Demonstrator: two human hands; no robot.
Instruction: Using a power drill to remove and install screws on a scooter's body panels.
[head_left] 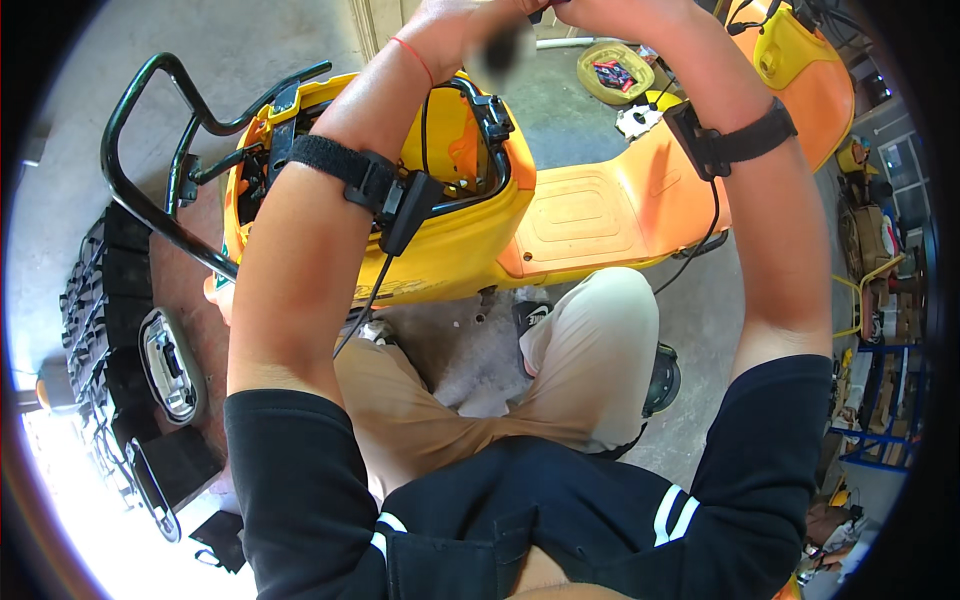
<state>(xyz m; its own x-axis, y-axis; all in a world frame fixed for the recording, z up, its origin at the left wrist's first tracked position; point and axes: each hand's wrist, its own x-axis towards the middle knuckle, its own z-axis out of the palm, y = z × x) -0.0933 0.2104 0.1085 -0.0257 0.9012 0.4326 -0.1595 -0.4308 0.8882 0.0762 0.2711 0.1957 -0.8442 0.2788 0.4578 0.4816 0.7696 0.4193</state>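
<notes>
Both arms reach up and forward, and the top edge cuts off the hands. My left hand (478,22) has its fingers closed by a small dark thing (537,15) that I cannot make out. Just right of it is my right hand (590,8), its fingers hidden past the edge. A blurred dark patch hangs below the left hand. Under the arms stands a yellow and orange scooter (585,215). Its seat area is uncovered, showing a black frame and cables in the yellow body (470,235). A black tubular rail (140,90) curves out at its left end.
A yellow round container (615,72) with red and dark small items lies beyond the scooter. Black battery-like blocks (110,290) and a grey-white oval part (172,365) are at left. Shelves with a blue frame (885,400) line the right. Cables run from both forearm straps.
</notes>
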